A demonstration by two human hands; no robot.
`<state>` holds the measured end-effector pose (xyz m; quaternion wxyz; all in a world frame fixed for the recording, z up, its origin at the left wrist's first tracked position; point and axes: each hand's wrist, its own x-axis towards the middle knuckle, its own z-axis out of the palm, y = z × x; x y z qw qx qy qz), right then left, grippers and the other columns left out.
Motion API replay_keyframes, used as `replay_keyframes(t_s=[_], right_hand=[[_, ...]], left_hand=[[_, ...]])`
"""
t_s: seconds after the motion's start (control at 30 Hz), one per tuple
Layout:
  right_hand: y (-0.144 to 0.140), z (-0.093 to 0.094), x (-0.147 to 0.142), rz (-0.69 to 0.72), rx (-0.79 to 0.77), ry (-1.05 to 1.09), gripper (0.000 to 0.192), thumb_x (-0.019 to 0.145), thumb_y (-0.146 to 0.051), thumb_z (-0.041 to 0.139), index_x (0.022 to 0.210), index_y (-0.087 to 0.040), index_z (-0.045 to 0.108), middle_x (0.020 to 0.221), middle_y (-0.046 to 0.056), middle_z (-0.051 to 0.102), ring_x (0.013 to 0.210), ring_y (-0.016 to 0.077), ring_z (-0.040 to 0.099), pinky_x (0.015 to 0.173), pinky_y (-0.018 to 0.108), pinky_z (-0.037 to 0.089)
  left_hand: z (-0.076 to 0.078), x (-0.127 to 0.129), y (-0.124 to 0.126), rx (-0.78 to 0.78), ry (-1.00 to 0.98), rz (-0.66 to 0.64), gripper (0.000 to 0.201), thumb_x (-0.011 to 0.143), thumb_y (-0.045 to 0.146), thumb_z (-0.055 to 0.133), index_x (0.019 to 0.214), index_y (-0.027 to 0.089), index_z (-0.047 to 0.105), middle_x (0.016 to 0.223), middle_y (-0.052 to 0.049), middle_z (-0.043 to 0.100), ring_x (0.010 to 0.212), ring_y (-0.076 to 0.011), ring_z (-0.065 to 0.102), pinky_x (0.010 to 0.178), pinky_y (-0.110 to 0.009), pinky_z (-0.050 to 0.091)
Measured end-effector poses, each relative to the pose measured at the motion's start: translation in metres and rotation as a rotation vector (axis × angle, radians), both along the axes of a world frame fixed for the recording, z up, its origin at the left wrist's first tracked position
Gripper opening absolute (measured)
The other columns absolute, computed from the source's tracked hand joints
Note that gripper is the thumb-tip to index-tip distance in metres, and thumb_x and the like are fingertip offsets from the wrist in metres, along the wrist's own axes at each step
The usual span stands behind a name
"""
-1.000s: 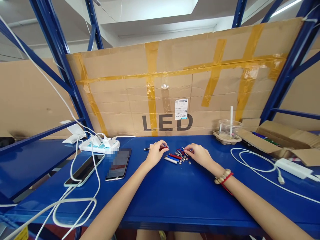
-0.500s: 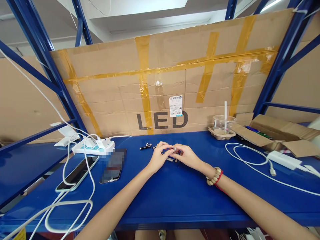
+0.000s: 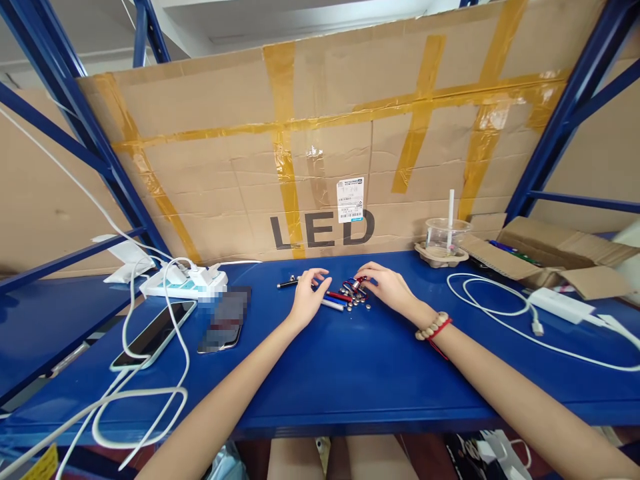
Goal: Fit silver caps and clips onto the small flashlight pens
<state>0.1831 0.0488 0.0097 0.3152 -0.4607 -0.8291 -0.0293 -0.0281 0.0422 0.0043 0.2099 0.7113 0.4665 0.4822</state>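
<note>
Fingers of the right hand point(image 3: 393, 289) pinch a small red-and-silver piece point(image 3: 356, 285), its outline unclear, beside small round silver pieces point(image 3: 349, 308). The left hand point(image 3: 306, 298), fingers loosely parted and holding nothing, partly hides a slim black tube point(image 3: 287, 285) on the blue tabletop point(image 3: 350, 373).

At the centre of the frame we read one word, "LED", in large dark capitals point(image 3: 311, 230) printed along the lower part of the cardboard panel point(image 3: 225, 173). Just above, overlapping the top of the D, we see a white label point(image 3: 350, 199) with a barcode and lines of print too small for us to read. At the lower left corner, a yellow tag point(image 3: 44, 465) carries dark marks we cannot make out.
</note>
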Motion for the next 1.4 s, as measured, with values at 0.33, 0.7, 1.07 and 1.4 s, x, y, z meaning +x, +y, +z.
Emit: replay_keyframes(t_s=[0.33, 0.7, 1.07, 1.4], right_hand=[[-0.005, 0.001, -0.008, -0.059, 0.128, 0.044, 0.023, 0.084, -0.017, 0.044, 0.090, -0.024, 0.066, 0.104, 0.004, 0.060, 0.091, 0.0173, 0.057, 0.062, 0.024, 0.047], [-0.020, -0.002, -0.042, 0.218, -0.177, 0.503, 0.025, 0.076, -0.041, 0.057, 0.077, -0.017, 0.064, 0.083, 0.006, 0.061, 0.058, 0.0126, 0.058, 0.048, 0.024, 0.048], [-0.021, -0.005, -0.041, 0.287, -0.178, 0.404, 0.015, 0.080, -0.033, 0.055, 0.084, -0.021, 0.064, 0.086, 0.004, 0.066, 0.073, 0.0175, 0.063, 0.053, 0.025, 0.052], [-0.025, -0.003, -0.042, 0.254, -0.099, 0.300, 0.023, 0.084, -0.037, 0.048, 0.096, -0.023, 0.063, 0.093, 0.005, 0.062, 0.073, 0.0154, 0.061, 0.051, 0.023, 0.050]], left_hand=[[0.000, 0.000, -0.002, 0.039, 0.144, 0.005, 0.018, 0.078, 0.014, 0.052, 0.094, 0.021, 0.055, 0.085, -0.001, 0.053, 0.076, -0.0141, 0.048, 0.075, -0.028, 0.040], [0.005, 0.000, -0.010, 0.215, 0.430, -0.124, 0.014, 0.083, 0.033, 0.053, 0.084, 0.020, 0.059, 0.087, -0.001, 0.058, 0.084, -0.0159, 0.051, 0.076, -0.029, 0.035], [0.009, -0.008, -0.012, 0.350, 0.687, -0.090, 0.018, 0.084, 0.034, 0.052, 0.082, 0.017, 0.057, 0.086, -0.001, 0.058, 0.078, -0.0139, 0.052, 0.074, -0.028, 0.032], [0.033, -0.033, -0.003, 0.185, 0.713, -0.256, 0.014, 0.083, 0.031, 0.054, 0.087, 0.023, 0.064, 0.086, 0.001, 0.060, 0.083, -0.0146, 0.055, 0.074, -0.027, 0.034]])
